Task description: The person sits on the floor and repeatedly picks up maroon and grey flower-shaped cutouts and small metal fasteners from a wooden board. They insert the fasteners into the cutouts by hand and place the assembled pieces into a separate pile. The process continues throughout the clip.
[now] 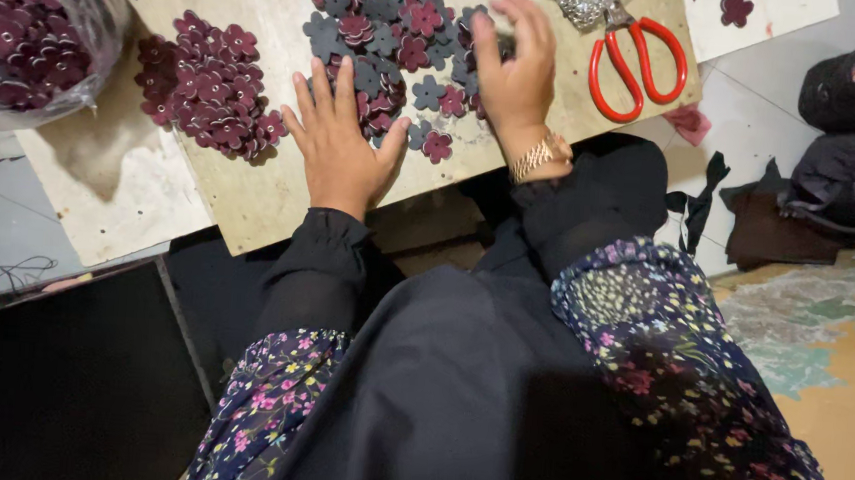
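The left hand (339,144) lay flat and open on the loose pile of flower-shaped cutouts (392,27) at the upper middle of the frame, on the wooden worktop (240,197). The right hand (515,71) curled over the pile's right edge, fingers bent; whether it pinched a piece could not be told. Sorting well probably called for pressing the heap steady while lifting single flowers. Red-handled scissors (640,69) lay just beside it. A stacked maroon heap (208,84) sat left; the bag (31,32) was cut off.
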A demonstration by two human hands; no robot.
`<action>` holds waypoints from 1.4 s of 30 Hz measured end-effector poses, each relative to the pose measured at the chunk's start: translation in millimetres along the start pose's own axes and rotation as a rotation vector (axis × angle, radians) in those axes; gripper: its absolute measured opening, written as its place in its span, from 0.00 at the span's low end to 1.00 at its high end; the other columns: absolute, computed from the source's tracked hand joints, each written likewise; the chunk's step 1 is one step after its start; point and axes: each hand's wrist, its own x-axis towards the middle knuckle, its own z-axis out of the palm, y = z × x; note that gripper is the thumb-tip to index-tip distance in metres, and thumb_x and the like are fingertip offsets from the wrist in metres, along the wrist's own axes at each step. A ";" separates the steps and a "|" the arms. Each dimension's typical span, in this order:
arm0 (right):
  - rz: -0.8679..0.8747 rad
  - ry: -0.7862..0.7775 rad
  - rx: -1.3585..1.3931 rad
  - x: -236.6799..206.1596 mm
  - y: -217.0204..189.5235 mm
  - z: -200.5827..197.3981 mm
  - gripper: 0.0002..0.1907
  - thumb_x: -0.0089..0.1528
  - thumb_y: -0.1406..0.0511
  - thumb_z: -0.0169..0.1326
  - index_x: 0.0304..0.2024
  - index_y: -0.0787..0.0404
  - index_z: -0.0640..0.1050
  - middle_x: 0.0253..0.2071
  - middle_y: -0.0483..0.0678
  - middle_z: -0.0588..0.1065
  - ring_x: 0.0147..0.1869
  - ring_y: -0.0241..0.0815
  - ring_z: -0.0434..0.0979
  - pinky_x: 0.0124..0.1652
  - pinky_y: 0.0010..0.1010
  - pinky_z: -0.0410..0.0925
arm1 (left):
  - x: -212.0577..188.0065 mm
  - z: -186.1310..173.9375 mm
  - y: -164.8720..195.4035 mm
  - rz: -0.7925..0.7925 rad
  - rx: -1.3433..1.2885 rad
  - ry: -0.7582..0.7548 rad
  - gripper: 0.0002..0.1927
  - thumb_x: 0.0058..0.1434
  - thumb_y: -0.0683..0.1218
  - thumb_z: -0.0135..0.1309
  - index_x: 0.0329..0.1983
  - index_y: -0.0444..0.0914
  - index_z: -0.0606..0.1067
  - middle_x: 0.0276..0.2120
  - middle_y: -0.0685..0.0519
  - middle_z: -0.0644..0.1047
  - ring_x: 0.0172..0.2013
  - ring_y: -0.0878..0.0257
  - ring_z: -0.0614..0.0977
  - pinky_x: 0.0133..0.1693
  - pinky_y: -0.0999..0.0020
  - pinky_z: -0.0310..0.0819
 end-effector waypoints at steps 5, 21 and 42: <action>-0.204 -0.097 -0.287 5.2 -19.7 18.7 0.30 0.55 0.48 0.70 0.55 0.53 0.79 0.56 0.49 0.73 0.61 0.54 0.68 0.56 0.48 0.58 | -2.2 -0.5 0.8 0.005 -0.018 0.012 0.47 0.63 0.67 0.58 0.77 0.42 0.56 0.76 0.38 0.52 0.76 0.39 0.46 0.71 0.35 0.35; 0.381 -0.102 0.515 -0.7 7.7 6.2 0.13 0.62 0.65 0.61 0.46 0.58 0.73 0.37 0.47 0.77 0.41 0.43 0.80 0.42 0.32 0.74 | -0.5 6.6 3.8 0.005 0.003 0.008 0.47 0.63 0.67 0.58 0.78 0.43 0.54 0.76 0.39 0.51 0.75 0.39 0.46 0.71 0.35 0.34; -0.170 -0.134 -0.098 0.2 13.5 8.2 0.33 0.71 0.49 0.60 0.70 0.59 0.67 0.72 0.59 0.65 0.76 0.59 0.63 0.73 0.44 0.57 | 15.1 42.3 12.4 0.081 -0.118 0.086 0.43 0.66 0.61 0.55 0.79 0.45 0.53 0.78 0.39 0.49 0.77 0.38 0.46 0.74 0.38 0.36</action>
